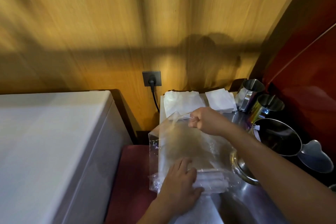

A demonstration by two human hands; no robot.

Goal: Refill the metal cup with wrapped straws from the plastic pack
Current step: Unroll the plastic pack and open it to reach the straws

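A clear plastic pack (183,143) lies on the metal counter, with white wrapped straws (212,178) bunched at its near end. My left hand (180,185) presses flat on the pack's near end, over the straws. My right hand (205,121) is closed on the pack's far open edge and pulls it up. Two metal cups stand at the back right, one (250,93) by the wall and another (267,109) in front of it. I cannot tell what either cup holds. The picture is blurred.
White napkin stacks (183,103) lie behind the pack. A dark metal pot (276,137) and a scoop (316,156) sit to the right, a metal bowl rim (241,169) under my right forearm. A white chest appliance (51,142) fills the left. A wall socket (151,78) holds a plug.
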